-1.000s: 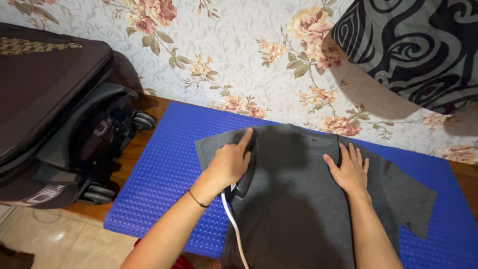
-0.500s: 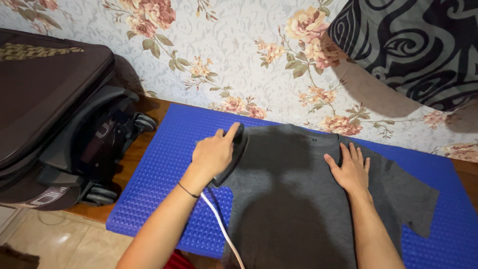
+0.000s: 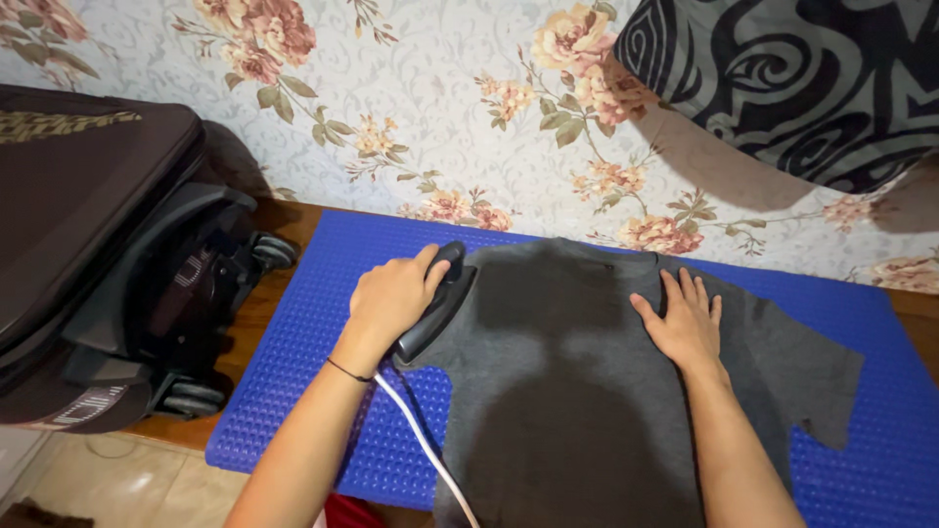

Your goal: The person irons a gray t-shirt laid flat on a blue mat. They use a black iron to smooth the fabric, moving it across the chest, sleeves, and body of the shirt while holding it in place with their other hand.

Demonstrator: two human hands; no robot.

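Two hands on the job: the left hand (image 3: 391,296) is wrapped around the handle of a black clothes iron (image 3: 437,301), index finger stretched forward along the top, and the iron sits at the left edge of a dark grey T-shirt (image 3: 577,391), right over the sleeve area beneath that hand. A thin black band rings the left wrist, and the iron's white cord (image 3: 421,450) trails back alongside the left forearm toward the person. Over to the other side, the right hand (image 3: 685,321) lies flat and open on the shirt, fingers spread, pressing the cloth just below the collar; it grips nothing. The two hands are well apart, with the shirt's chest between them. The shirt is spread front-down or front-up, cannot tell which, on a blue bumpy mat (image 3: 323,362) that runs under both hands. Left of the left hand, a dark brown wheeled suitcase (image 3: 98,244) lies on its side. Beyond the hands stands floral wallpaper (image 3: 411,117), and above the right hand hangs a black-and-grey patterned fabric (image 3: 802,78).
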